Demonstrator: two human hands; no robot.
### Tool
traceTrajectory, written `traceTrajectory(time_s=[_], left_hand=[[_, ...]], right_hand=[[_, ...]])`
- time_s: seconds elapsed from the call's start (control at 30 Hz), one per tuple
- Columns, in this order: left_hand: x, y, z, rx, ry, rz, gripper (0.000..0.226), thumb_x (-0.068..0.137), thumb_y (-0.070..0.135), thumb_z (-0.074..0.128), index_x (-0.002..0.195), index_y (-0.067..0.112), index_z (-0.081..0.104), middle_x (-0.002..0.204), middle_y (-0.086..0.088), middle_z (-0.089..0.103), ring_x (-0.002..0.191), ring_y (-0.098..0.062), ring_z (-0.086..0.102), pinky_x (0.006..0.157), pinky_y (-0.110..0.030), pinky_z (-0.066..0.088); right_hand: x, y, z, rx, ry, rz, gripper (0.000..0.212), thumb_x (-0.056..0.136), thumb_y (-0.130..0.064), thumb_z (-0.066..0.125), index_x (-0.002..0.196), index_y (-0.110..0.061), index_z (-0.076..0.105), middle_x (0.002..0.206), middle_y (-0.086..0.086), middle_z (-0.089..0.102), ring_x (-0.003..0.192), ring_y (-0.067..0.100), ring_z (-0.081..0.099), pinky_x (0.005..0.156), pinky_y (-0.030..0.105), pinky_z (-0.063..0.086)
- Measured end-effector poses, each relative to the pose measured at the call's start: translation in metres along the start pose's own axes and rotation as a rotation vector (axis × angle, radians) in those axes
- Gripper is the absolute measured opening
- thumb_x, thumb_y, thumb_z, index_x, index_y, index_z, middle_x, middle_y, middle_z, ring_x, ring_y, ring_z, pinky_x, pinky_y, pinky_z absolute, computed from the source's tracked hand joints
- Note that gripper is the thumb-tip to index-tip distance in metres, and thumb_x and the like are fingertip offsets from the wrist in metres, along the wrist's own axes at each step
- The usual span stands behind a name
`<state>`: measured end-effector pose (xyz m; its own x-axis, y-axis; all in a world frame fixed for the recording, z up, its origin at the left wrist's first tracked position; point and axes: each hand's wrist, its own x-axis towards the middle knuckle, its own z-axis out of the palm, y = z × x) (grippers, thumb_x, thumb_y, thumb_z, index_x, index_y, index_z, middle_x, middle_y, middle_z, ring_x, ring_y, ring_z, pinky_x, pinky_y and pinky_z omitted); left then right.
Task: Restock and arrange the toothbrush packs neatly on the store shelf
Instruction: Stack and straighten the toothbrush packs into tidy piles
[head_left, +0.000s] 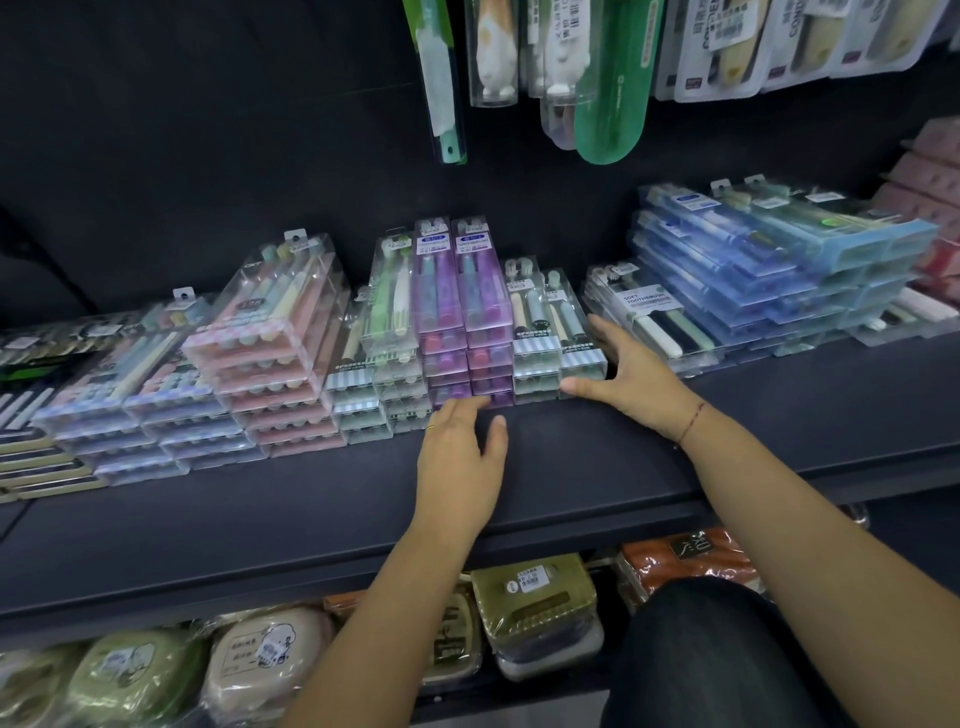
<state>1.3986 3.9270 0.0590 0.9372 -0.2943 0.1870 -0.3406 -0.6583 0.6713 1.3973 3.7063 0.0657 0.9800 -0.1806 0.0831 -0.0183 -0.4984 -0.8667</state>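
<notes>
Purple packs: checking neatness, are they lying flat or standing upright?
Flat: the purple packs lie stacked in two piles, labels facing up.

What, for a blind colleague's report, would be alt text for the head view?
A person's open left hand reaches the foot of the purple toothbrush packs on a dark shelf, while the open right hand rests against the striped packs from the right.
</notes>
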Motion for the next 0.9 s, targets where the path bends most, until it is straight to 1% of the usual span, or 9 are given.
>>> traceTrajectory(time_s=[0.1,0.17,0.27,0.37,0.47,0.53,0.67,0.8,0.9], left_hand=[[0.0015,-0.0017,0.0006,-0.012,-0.007,-0.003,0.037,0.101,0.030,0.049,0.135,0.017,0.053,0.130,0.004,0.052,0.117,-0.017,0.050,0.101,-0.034,0.042],[0.0022,-0.0019,0.0007,-0.015,-0.006,-0.003,0.036,0.101,0.030,0.050,0.134,0.017,0.053,0.130,0.005,0.052,0.120,-0.015,0.049,0.101,-0.028,0.040],[0.0036,-0.0033,0.0008,-0.042,-0.005,-0.015,0.035,0.100,0.029,0.052,0.133,0.018,0.053,0.128,0.007,0.052,0.123,-0.011,0.046,0.100,-0.022,0.034],[0.0051,-0.0045,0.0018,-0.058,-0.002,-0.010,0.035,0.099,0.030,0.054,0.132,0.019,0.053,0.123,0.012,0.050,0.122,-0.010,0.046,0.106,-0.030,0.036],[0.0053,-0.0058,0.0028,-0.066,0.008,0.003,0.034,0.098,0.030,0.055,0.130,0.020,0.054,0.118,0.014,0.048,0.120,-0.010,0.047,0.107,-0.034,0.038],[0.0046,-0.0061,0.0025,-0.095,0.053,0.021,0.030,0.097,0.027,0.056,0.127,0.020,0.056,0.114,0.014,0.049,0.115,-0.009,0.049,0.104,-0.034,0.041],[0.0027,-0.0022,0.0004,-0.217,0.167,0.061,0.026,0.095,0.020,0.059,0.122,0.019,0.056,0.110,0.012,0.051,0.104,-0.006,0.052,0.093,-0.028,0.046],[0.0068,-0.0004,-0.0006,-0.288,0.155,0.051,0.032,0.095,0.022,0.059,0.127,0.022,0.051,0.110,0.011,0.050,0.091,-0.005,0.054,0.081,-0.027,0.048],[0.0091,-0.0002,-0.0003,-0.304,0.134,0.048,0.033,0.096,0.022,0.059,0.127,0.025,0.048,0.109,0.011,0.050,0.082,-0.006,0.054,0.073,-0.018,0.044]], right_hand=[[0.0008,0.0009,0.0005,-0.020,0.002,-0.008,0.094,0.079,-0.026,0.079,0.153,-0.019,0.022,0.147,-0.010,0.037,0.125,-0.004,0.031,0.102,0.015,0.025],[0.0007,0.0007,0.0003,-0.026,0.002,-0.003,0.096,0.079,-0.028,0.080,0.154,-0.019,0.021,0.144,-0.013,0.037,0.129,-0.001,0.032,0.103,0.015,0.025],[0.0015,0.0018,0.0010,-0.017,0.000,0.012,0.100,0.076,-0.030,0.082,0.154,-0.019,0.020,0.152,-0.007,0.035,0.135,0.003,0.033,0.106,0.019,0.026],[0.0011,0.0008,0.0023,-0.027,0.004,0.017,0.101,0.075,-0.030,0.082,0.154,-0.020,0.021,0.150,-0.008,0.037,0.126,-0.003,0.032,0.106,0.019,0.026],[0.0002,-0.0005,0.0030,-0.046,0.014,0.017,0.101,0.075,-0.031,0.082,0.154,-0.020,0.021,0.150,-0.008,0.037,0.128,-0.001,0.032,0.105,0.019,0.026],[0.0000,-0.0007,0.0030,-0.047,0.018,0.024,0.101,0.076,-0.032,0.082,0.154,-0.020,0.020,0.150,-0.009,0.037,0.133,0.003,0.033,0.106,0.019,0.026],[-0.0022,-0.0035,0.0025,-0.060,0.019,0.021,0.097,0.078,-0.030,0.080,0.154,-0.021,0.021,0.129,-0.019,0.036,0.121,-0.004,0.032,0.099,0.014,0.026],[-0.0025,-0.0049,0.0025,-0.065,0.022,0.020,0.098,0.078,-0.030,0.080,0.154,-0.019,0.021,0.148,-0.009,0.038,0.121,-0.003,0.030,0.100,0.015,0.026],[-0.0032,-0.0060,0.0030,-0.075,0.024,0.017,0.098,0.078,-0.031,0.080,0.155,-0.019,0.020,0.153,-0.005,0.035,0.122,-0.003,0.030,0.101,0.016,0.025]])
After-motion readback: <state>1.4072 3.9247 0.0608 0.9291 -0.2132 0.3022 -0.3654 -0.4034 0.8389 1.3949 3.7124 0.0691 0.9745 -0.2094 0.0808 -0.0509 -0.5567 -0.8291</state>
